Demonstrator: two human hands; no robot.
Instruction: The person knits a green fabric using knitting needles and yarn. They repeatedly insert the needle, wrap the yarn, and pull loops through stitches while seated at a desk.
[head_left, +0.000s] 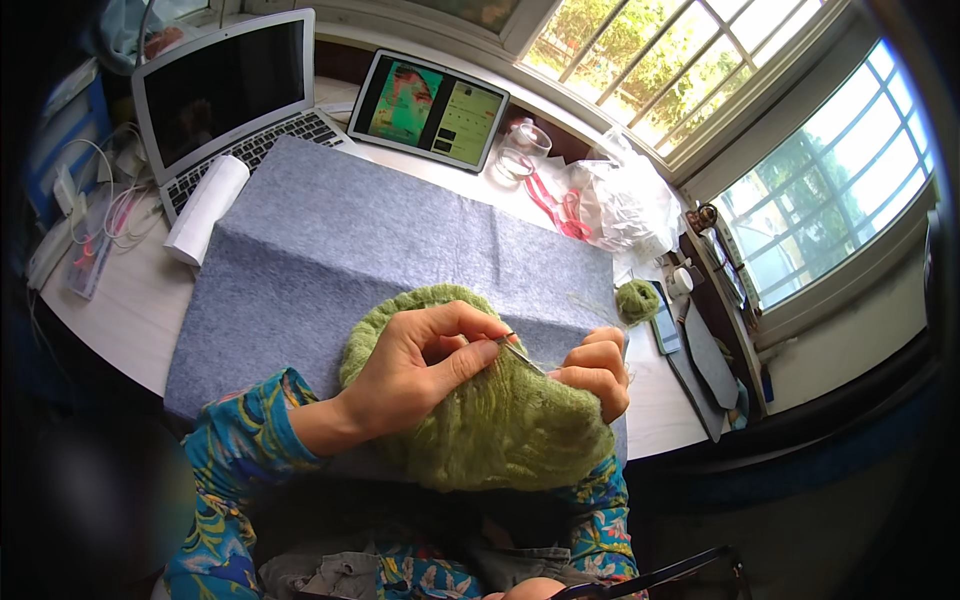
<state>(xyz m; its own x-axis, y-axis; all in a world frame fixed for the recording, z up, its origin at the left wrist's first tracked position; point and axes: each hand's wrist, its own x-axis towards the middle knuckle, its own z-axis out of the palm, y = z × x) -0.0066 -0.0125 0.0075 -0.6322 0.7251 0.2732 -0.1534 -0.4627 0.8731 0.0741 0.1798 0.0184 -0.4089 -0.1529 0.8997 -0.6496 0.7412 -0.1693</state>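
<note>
A piece of green knitted fabric (517, 442) with a thick rounded edge lies over the near side of a grey-blue felt mat (360, 217). Above its middle, the thumb and forefinger of my left hand (412, 367) pinch the dark end of a thin metal needle or hook (527, 360). The tool slants down right toward my right hand (596, 371), whose curled fingers grip the fabric's upper right part. My right thumb and the tool's far end are hidden. Loose green strands show beside the right fingers. A small ball of green yarn (637, 301) sits right of the mat.
Beyond the mat stand an open laptop (225, 90) with a paper roll (208, 210) and a lit tablet (429, 109). Glass cups (527, 140), red ribbon (555, 206) and a crumpled plastic bag (626, 195) are at the back right. A phone (664, 322) lies near the yarn ball. Cables lie left.
</note>
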